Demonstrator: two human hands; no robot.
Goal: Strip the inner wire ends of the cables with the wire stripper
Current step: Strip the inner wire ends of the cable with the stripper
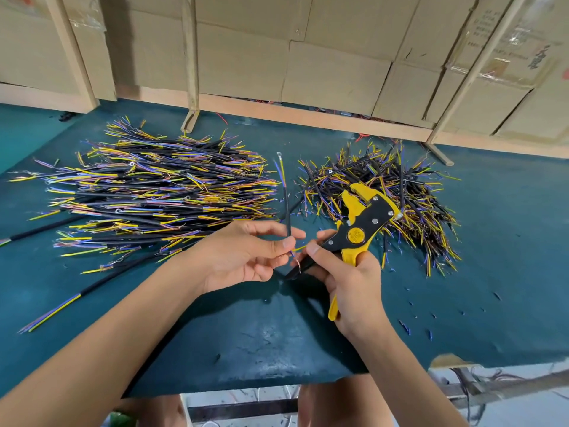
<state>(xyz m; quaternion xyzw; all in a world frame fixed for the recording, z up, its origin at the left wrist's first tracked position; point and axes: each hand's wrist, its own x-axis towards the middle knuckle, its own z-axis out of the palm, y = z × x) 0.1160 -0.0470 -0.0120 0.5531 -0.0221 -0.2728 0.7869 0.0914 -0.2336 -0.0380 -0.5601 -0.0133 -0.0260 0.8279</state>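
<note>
My left hand [243, 254] pinches a black cable [287, 211] near its lower end, so the cable stands upright over the table. Its top end fans into blue and yellow inner wires with a ring terminal. At its lower end, short yellow and copper-coloured wire ends stick out between my two hands. My right hand [348, 272] grips the handles of a yellow and black wire stripper [363, 223], whose jaws point up and away to the right. The right thumb and forefinger reach toward the yellow wire end.
A large pile of cables [160, 192] lies on the left of the green table [246, 334]. A smaller, more tangled pile [397, 195] lies behind the stripper on the right. Small insulation scraps [406, 328] dot the table at right. Cardboard boxes and wooden slats stand behind.
</note>
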